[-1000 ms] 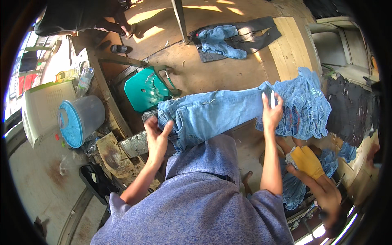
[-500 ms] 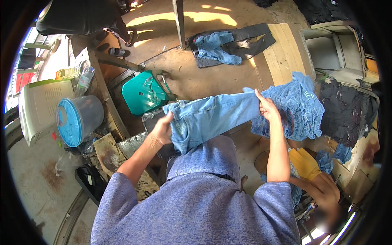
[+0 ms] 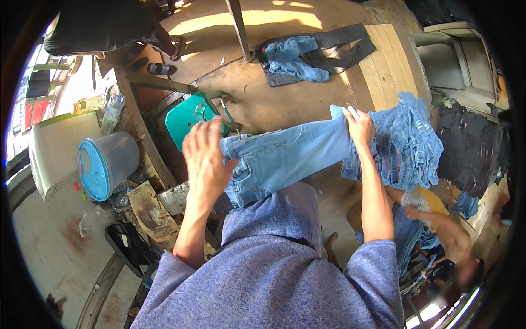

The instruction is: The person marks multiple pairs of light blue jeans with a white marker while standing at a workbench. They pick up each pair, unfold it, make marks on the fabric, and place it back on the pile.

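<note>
A pair of light blue jeans (image 3: 285, 159), folded lengthwise, stretches across in front of my body. My right hand (image 3: 360, 129) is closed on the leg end, and something small and white shows at its fingertips. At the waist end, my left hand (image 3: 205, 162) is raised beside the pocket, its fingers stretched out and holding nothing. Just past my right hand lies a heap of blue denim garments (image 3: 405, 142), crumpled and piled up.
A green plastic stool (image 3: 189, 118) stands ahead on the left, near a clear tub with a blue lid (image 3: 94, 170). Dark trousers (image 3: 350, 52) and a smaller blue denim piece (image 3: 296, 57) lie on the floor. Another person (image 3: 452, 236) is at lower right, near dark cloth (image 3: 468, 145).
My left hand has let go of the waist end of the jeans and risen with fingers spread. My right hand still grips the leg end. The person at lower right has shifted a yellow cloth.
</note>
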Action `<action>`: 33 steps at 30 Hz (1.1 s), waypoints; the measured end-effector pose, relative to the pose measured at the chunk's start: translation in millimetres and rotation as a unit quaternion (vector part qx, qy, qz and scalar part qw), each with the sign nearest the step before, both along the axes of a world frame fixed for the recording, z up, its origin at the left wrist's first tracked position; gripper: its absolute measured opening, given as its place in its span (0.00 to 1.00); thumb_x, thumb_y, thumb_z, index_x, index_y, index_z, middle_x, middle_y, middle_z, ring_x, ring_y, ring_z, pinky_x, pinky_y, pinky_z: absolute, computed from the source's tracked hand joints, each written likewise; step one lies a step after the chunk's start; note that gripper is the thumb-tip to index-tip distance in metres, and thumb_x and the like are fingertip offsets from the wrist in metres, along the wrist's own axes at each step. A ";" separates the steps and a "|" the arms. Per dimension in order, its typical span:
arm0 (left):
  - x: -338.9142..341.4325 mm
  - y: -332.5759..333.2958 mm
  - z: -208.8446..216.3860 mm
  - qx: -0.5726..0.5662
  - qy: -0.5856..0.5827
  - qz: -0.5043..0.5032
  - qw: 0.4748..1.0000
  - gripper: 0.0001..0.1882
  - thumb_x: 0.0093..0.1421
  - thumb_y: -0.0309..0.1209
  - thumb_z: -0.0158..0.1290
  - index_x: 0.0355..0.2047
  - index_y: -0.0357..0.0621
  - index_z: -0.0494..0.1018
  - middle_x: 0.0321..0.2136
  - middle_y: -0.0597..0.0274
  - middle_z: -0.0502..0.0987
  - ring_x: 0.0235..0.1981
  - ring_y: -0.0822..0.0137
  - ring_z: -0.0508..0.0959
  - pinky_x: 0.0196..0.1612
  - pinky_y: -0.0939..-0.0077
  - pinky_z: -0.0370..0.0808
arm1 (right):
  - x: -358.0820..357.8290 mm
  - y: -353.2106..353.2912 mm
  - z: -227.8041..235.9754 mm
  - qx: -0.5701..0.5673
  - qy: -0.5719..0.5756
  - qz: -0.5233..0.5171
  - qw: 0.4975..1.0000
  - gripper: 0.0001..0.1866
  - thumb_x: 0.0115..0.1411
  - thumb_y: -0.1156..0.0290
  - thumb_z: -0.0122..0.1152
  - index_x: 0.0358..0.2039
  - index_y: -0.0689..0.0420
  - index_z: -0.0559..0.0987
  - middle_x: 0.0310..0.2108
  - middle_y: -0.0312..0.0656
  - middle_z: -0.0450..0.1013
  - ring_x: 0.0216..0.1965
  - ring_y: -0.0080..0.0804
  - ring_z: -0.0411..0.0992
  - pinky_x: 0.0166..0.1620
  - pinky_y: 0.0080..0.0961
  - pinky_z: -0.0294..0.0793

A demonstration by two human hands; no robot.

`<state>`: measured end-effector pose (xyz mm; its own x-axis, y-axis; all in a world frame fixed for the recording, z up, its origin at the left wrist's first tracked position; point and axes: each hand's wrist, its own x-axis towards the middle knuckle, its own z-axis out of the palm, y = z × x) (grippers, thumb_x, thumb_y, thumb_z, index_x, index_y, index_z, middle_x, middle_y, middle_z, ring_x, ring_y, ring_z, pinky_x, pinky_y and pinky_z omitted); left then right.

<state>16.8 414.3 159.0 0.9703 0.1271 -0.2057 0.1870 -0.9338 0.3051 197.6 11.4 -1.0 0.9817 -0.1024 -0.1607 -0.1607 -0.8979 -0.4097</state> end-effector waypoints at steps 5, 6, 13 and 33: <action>34.2 -34.4 -61.8 -0.153 0.090 -0.150 0.973 0.55 0.53 0.54 0.74 0.73 0.37 0.65 0.53 0.37 0.82 0.55 0.41 0.83 0.60 0.52 0.78 | -1.8 3.7 3.6 -0.032 0.007 -0.013 0.999 0.24 0.63 0.41 0.72 0.34 0.52 0.88 0.27 0.50 0.82 0.31 0.55 0.82 0.34 0.47 0.76; 40.7 -25.8 -78.8 -0.155 0.151 -0.142 0.966 0.43 0.60 0.57 0.69 0.64 0.35 0.76 0.37 0.40 0.86 0.38 0.42 0.88 0.46 0.56 0.84 | -0.8 4.8 4.4 -0.040 0.005 -0.012 0.999 0.24 0.63 0.41 0.72 0.34 0.52 0.88 0.27 0.50 0.82 0.32 0.55 0.82 0.34 0.47 0.76; 49.4 2.2 -127.8 -0.271 -0.013 -0.197 0.942 0.23 0.66 0.47 0.66 0.38 0.34 0.87 0.29 0.45 0.84 0.31 0.43 0.86 0.37 0.56 0.84 | -22.3 38.9 45.4 -0.015 -0.073 -0.021 0.997 0.20 0.71 0.52 0.66 0.52 0.53 0.80 0.31 0.55 0.83 0.35 0.58 0.83 0.37 0.51 0.78; 68.1 13.4 -137.3 -0.333 -0.018 -0.229 0.915 0.21 0.59 0.44 0.72 0.30 0.33 0.85 0.29 0.46 0.81 0.31 0.44 0.83 0.36 0.54 0.81 | -187.9 208.4 80.5 0.067 -0.129 0.216 0.966 0.10 0.65 0.70 0.69 0.46 0.52 0.87 0.24 0.36 0.83 0.21 0.32 0.79 0.30 0.31 0.78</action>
